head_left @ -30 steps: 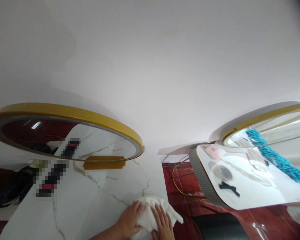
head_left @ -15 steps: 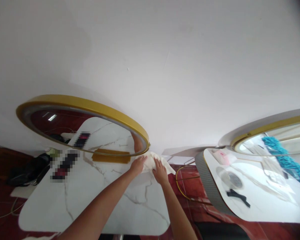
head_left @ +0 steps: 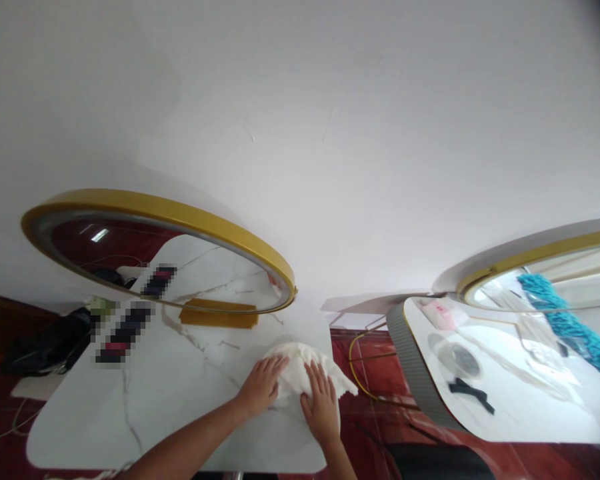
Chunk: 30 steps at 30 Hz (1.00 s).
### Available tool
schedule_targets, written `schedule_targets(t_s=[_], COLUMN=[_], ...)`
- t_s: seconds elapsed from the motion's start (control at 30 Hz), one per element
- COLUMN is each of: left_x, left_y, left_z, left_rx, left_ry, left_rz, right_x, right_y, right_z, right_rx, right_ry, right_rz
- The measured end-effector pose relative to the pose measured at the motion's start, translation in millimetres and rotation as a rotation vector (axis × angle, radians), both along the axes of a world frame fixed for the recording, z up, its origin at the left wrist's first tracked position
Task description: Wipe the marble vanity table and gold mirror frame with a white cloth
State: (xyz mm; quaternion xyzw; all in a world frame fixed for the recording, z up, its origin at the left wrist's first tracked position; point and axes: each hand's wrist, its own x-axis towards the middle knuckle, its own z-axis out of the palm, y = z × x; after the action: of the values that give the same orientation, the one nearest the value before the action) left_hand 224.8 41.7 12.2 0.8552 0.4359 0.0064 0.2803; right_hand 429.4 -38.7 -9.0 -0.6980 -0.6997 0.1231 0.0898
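Observation:
A crumpled white cloth [head_left: 297, 367] lies on the right part of the white marble-patterned table [head_left: 180, 427], with one corner hanging past the right edge. My left hand [head_left: 261, 388] presses on the cloth's left side, fingers stretched out over it. On the cloth's near right side rests my right hand [head_left: 321, 402], its fingers flat and slightly apart. Part of the cloth is hidden under both hands.
A gold-framed mirror [head_left: 180, 210] leans from the wall above the table, over a gold bracket [head_left: 217, 318]. A dark blurred-out object [head_left: 125, 333] lies left. Across a gap stands a second table [head_left: 520, 420] with a black strap [head_left: 473, 393]. A black seat [head_left: 437, 461] is nearby.
Both hands and the cloth have come from the wall side of the table toward me. The cloth is spread wider now. The view has shifted slightly.

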Motion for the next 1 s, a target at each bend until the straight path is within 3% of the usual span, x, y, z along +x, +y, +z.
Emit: schedule_targets(t_s=[0.1, 0.2, 0.3, 0.37, 0.47, 0.63, 0.87, 1.0], left_x=[-20.3, -39.0, -52.2, -56.9, -57.3, -43.4, -13.8, -4.8], left_y=[-45.8, -76.3, -85.5, -81.2, -64.0, -13.5, 79.1, 107.0], left_z=[-6.9, -10.1, -11.2, -13.2, -19.2, -28.7, -24.4, -24.4], left_rx=[-0.059, -0.151, -0.182, -0.165, -0.078, 0.073, 0.071, 0.078], left_ry=[-0.014, -0.007, -0.025, -0.031, -0.027, -0.018, -0.132, -0.148], left_rz=[-0.044, -0.086, -0.143, -0.174, -0.153, -0.018, 0.153, 0.184], right_x=[-5.9, -7.7, -7.3, -8.1, -12.7, -23.1, -26.2, -27.9], right_y=[-49.2, -84.8, -99.4, -96.0, -72.3, -0.2, 98.2, 129.7], right_z=[-16.9, -42.9, -60.5, -58.7, -37.2, -0.1, 1.7, 1.5], right_rx=[-0.033, -0.064, -0.075, -0.079, -0.081, -0.046, -0.023, -0.046], right_ry=[0.008, 0.023, 0.015, 0.006, -0.007, -0.025, -0.071, -0.081], right_rz=[0.022, 0.103, 0.141, 0.156, 0.155, 0.065, -0.016, -0.058])
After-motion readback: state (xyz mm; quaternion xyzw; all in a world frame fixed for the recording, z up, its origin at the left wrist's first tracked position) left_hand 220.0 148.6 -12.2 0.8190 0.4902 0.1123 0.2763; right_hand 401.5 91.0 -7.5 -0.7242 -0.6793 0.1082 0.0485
